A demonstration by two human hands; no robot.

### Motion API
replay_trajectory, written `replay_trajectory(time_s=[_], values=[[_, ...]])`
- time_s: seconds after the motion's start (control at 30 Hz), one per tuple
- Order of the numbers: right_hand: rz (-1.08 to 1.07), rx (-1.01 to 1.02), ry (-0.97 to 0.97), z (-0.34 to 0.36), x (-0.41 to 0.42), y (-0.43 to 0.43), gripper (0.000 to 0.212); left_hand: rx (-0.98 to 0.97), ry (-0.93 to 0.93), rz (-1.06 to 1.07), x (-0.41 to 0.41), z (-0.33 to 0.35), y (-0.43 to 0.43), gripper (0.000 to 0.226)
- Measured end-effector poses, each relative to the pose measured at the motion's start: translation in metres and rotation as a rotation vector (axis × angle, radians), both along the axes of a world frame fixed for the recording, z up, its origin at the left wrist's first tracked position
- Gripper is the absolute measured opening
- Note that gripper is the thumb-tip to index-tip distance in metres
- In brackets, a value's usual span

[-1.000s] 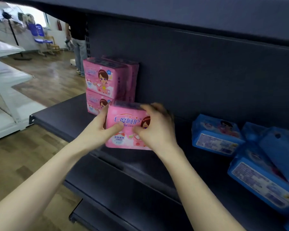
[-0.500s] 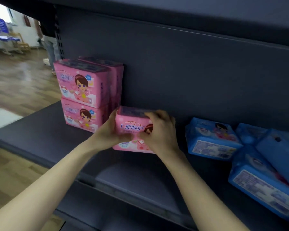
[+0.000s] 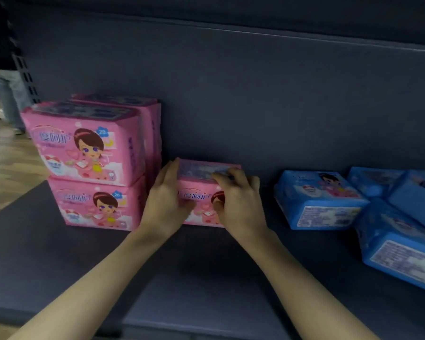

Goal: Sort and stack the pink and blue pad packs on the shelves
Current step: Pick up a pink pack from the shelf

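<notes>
A pink pad pack [image 3: 199, 195] stands on the dark shelf [image 3: 59, 261], against the back panel. My left hand [image 3: 166, 200] grips its left end. My right hand [image 3: 238, 200] holds its right end, fingers over the top and thumb on the front. Just left of it stands a stack of pink packs [image 3: 88, 163], two high, with more pink packs behind. Several blue pad packs [image 3: 322, 200] lie loosely on the right side of the shelf, one large blue pack [image 3: 400, 251] nearest me.
The shelf's back panel [image 3: 255, 99] rises behind the packs, with another shelf overhead. At far left a person's legs [image 3: 8, 94] stand on a wooden floor [image 3: 3, 168] beyond the shelf end.
Both hands have carried the pink pack further in and set it down on the shelf beside the pink stack. The view has shifted closer and to the right.
</notes>
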State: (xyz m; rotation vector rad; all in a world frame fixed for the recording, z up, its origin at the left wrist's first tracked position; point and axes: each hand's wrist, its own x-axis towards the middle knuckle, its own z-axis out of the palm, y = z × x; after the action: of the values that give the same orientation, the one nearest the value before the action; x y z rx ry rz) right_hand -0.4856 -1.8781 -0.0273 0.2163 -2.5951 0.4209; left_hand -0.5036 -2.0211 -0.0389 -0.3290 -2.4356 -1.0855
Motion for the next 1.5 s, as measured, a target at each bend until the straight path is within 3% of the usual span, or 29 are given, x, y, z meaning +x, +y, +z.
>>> replay_trajectory(time_s=[0.1, 0.2, 0.47, 0.87, 1.5], values=[[-0.002, 0.038, -0.069, 0.001, -0.010, -0.004, 0.050, -0.249, 0.211, 0.005, -0.009, -0.006, 0.005, 0.071], [-0.016, 0.021, -0.034, -0.001, -0.022, -0.008, 0.048, -0.480, 0.282, 0.064, -0.014, -0.014, 0.010, 0.071], [-0.023, 0.043, -0.047, -0.004, -0.050, -0.017, 0.049, -0.747, 0.337, 0.128, -0.024, -0.019, -0.003, 0.080], [-0.001, 0.015, -0.079, -0.003, -0.050, -0.017, 0.053, -0.827, 0.319, 0.156, -0.024, -0.011, -0.005, 0.090], [0.013, 0.003, -0.085, -0.001, -0.054, -0.032, 0.047, -0.876, 0.217, 0.194, -0.027, -0.008, -0.010, 0.085]])
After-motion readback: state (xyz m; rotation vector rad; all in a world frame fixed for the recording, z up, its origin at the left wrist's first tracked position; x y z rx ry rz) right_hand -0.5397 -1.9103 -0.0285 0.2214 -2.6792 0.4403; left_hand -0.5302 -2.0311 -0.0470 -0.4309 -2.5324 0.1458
